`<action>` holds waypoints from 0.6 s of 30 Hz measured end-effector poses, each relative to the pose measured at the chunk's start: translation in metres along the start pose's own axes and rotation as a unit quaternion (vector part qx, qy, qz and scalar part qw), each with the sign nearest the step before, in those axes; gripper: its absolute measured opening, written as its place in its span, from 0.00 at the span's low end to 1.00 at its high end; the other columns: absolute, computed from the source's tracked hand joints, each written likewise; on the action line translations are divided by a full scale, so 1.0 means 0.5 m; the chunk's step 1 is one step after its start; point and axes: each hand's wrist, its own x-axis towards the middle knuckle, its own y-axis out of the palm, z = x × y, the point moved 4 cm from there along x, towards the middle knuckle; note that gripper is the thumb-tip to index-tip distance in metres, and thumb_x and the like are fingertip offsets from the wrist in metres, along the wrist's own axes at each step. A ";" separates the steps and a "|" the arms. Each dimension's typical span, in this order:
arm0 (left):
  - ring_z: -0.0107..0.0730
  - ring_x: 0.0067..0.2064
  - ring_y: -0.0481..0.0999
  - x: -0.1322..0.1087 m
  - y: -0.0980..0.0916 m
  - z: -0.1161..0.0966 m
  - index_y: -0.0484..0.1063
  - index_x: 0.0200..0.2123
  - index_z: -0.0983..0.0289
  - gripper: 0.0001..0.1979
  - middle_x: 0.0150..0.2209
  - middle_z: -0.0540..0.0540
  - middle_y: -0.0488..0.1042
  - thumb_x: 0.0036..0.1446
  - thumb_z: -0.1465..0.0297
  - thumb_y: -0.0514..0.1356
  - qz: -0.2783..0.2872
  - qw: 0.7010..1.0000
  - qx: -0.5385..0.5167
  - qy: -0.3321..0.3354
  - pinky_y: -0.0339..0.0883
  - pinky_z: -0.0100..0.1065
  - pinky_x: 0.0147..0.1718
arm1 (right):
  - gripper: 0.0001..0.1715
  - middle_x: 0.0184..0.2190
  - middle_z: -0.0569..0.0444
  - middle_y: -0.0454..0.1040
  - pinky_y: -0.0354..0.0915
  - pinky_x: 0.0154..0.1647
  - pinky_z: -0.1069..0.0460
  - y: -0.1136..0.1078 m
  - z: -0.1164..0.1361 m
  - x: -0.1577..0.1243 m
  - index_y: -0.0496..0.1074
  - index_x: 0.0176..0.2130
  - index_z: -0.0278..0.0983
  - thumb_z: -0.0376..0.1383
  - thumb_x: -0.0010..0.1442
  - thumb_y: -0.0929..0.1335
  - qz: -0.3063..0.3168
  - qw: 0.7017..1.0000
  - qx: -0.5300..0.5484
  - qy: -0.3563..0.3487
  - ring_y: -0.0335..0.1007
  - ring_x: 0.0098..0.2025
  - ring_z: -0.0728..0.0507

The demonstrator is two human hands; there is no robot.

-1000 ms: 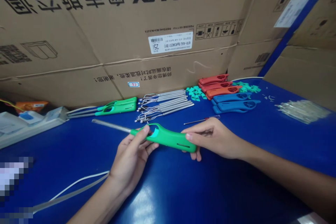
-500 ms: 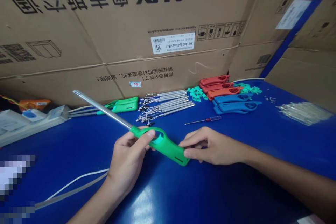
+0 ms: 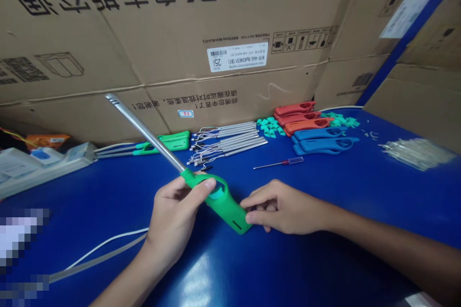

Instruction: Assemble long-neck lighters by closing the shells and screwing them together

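A green gas lighter with a long metal tube slants across the middle of the head view, its tube pointing up and left. My left hand is closed round its neck, the thumb lying over the trigger opening. A teal trigger shows in that opening. At the lower end of the handle, my right hand pinches the edge between thumb and fingers. The right fingertips are partly hidden behind the handle.
Behind lie green lighters, metal tubes with wires, teal triggers, red casings, blue casings and a screwdriver. Clear plastic pieces lie right, a power strip left. A cardboard wall stands behind.
The lighter has tilted steeper: its tube tip has risen and its handle end has swung down and left. My right hand has moved slightly left with it. Both hands keep their hold.
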 end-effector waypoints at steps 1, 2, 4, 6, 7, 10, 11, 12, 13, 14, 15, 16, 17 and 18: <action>0.30 0.31 0.74 0.000 0.000 0.000 0.79 0.28 0.64 0.10 0.28 0.51 0.78 0.44 0.64 0.72 0.000 1.000 0.003 0.000 0.70 0.27 0.30 | 0.12 0.28 0.54 0.71 0.59 0.22 0.58 0.000 0.000 0.000 0.77 0.39 0.31 0.36 0.62 0.66 -0.001 1.000 -0.002 0.000 0.64 0.22 0.53; 0.30 0.31 0.74 0.000 0.000 0.000 0.79 0.28 0.64 0.10 0.28 0.51 0.78 0.44 0.64 0.72 0.001 1.000 0.005 0.000 0.70 0.28 0.30 | 0.12 0.27 0.55 0.70 0.59 0.22 0.58 0.000 -0.001 0.000 0.77 0.39 0.31 0.36 0.62 0.66 -0.001 1.000 -0.004 -0.002 0.63 0.22 0.53; 0.30 0.31 0.73 -0.001 0.000 -0.001 0.79 0.28 0.64 0.10 0.28 0.52 0.78 0.44 0.64 0.72 0.002 1.000 0.007 0.001 0.70 0.28 0.30 | 0.12 0.26 0.55 0.69 0.58 0.22 0.58 0.001 -0.001 0.001 0.77 0.38 0.31 0.36 0.62 0.66 -0.003 1.000 -0.009 -0.006 0.62 0.22 0.54; 0.31 0.31 0.73 -0.002 -0.001 -0.002 0.79 0.28 0.65 0.10 0.27 0.52 0.78 0.44 0.65 0.72 -0.001 1.000 0.007 0.002 0.69 0.29 0.30 | 0.12 0.26 0.56 0.68 0.57 0.21 0.58 0.002 0.000 0.001 0.77 0.37 0.31 0.37 0.62 0.66 -0.003 1.000 -0.012 -0.009 0.59 0.21 0.54; 0.31 0.31 0.73 -0.002 -0.001 -0.003 0.79 0.28 0.65 0.10 0.27 0.52 0.78 0.44 0.65 0.72 -0.002 1.000 0.007 0.002 0.69 0.29 0.30 | 0.12 0.26 0.56 0.68 0.56 0.20 0.58 0.002 0.001 0.001 0.77 0.37 0.31 0.37 0.62 0.66 -0.003 1.000 -0.014 -0.008 0.58 0.21 0.54; 0.30 0.30 0.72 0.001 0.001 -0.004 0.79 0.27 0.65 0.10 0.27 0.53 0.77 0.44 0.65 0.71 0.001 1.000 0.000 -0.001 0.68 0.29 0.30 | 0.12 0.26 0.56 0.68 0.56 0.21 0.58 0.000 0.006 -0.001 0.77 0.37 0.32 0.36 0.61 0.66 -0.012 0.999 -0.028 -0.008 0.57 0.22 0.54; 0.31 0.31 0.72 0.002 0.003 -0.004 0.79 0.28 0.66 0.10 0.27 0.53 0.77 0.44 0.65 0.71 0.004 1.000 -0.007 -0.005 0.68 0.29 0.29 | 0.11 0.26 0.56 0.69 0.56 0.21 0.58 -0.003 0.008 -0.003 0.77 0.36 0.32 0.36 0.61 0.66 -0.022 0.999 -0.038 -0.011 0.57 0.23 0.53; 0.30 0.30 0.72 0.003 0.004 -0.004 0.79 0.28 0.66 0.10 0.28 0.53 0.76 0.44 0.66 0.71 0.008 1.000 -0.017 -0.011 0.68 0.29 0.29 | 0.10 0.26 0.56 0.69 0.57 0.22 0.58 -0.007 0.011 -0.004 0.77 0.36 0.32 0.34 0.60 0.66 -0.037 0.998 -0.049 -0.015 0.58 0.24 0.53; 0.30 0.30 0.71 0.004 0.006 -0.004 0.79 0.30 0.66 0.11 0.28 0.53 0.76 0.44 0.66 0.72 0.013 0.999 -0.030 -0.018 0.67 0.29 0.28 | 0.10 0.26 0.56 0.70 0.57 0.23 0.58 -0.012 0.013 -0.005 0.77 0.36 0.33 0.33 0.59 0.66 -0.054 0.996 -0.061 -0.019 0.59 0.25 0.52; 0.30 0.30 0.71 0.005 0.008 -0.003 0.79 0.32 0.65 0.12 0.28 0.53 0.76 0.44 0.66 0.72 0.021 0.998 -0.045 -0.025 0.67 0.29 0.28 | 0.09 0.27 0.56 0.71 0.58 0.24 0.57 -0.017 0.015 -0.006 0.77 0.35 0.33 0.32 0.58 0.66 -0.073 0.994 -0.074 -0.023 0.60 0.26 0.52; 0.29 0.30 0.71 0.005 0.010 -0.001 0.78 0.35 0.64 0.13 0.29 0.53 0.76 0.44 0.67 0.72 0.030 0.997 -0.062 -0.032 0.67 0.29 0.28 | 0.08 0.27 0.56 0.71 0.59 0.25 0.57 -0.021 0.017 -0.006 0.77 0.34 0.33 0.32 0.56 0.67 -0.093 0.992 -0.086 -0.028 0.61 0.26 0.52; 0.29 0.31 0.72 0.005 0.012 0.001 0.78 0.36 0.63 0.14 0.30 0.53 0.76 0.45 0.67 0.72 0.040 0.995 -0.078 -0.040 0.67 0.29 0.29 | 0.08 0.27 0.56 0.72 0.60 0.26 0.57 -0.024 0.018 -0.007 0.77 0.34 0.34 0.31 0.55 0.67 -0.113 0.988 -0.098 -0.034 0.62 0.27 0.51; 0.30 0.32 0.72 0.004 0.014 0.004 0.78 0.37 0.62 0.14 0.30 0.53 0.76 0.46 0.67 0.72 0.052 0.993 -0.094 -0.046 0.68 0.29 0.31 | 0.07 0.27 0.56 0.73 0.61 0.27 0.56 -0.027 0.019 -0.008 0.76 0.34 0.34 0.31 0.54 0.67 -0.133 0.984 -0.109 -0.042 0.63 0.27 0.51; 0.30 0.33 0.73 0.003 0.015 0.008 0.77 0.37 0.62 0.13 0.31 0.53 0.76 0.47 0.67 0.71 0.066 0.991 -0.108 -0.051 0.68 0.30 0.33 | 0.07 0.27 0.56 0.73 0.62 0.28 0.56 -0.028 0.021 -0.009 0.76 0.34 0.34 0.31 0.54 0.68 -0.155 0.979 -0.121 -0.055 0.63 0.27 0.51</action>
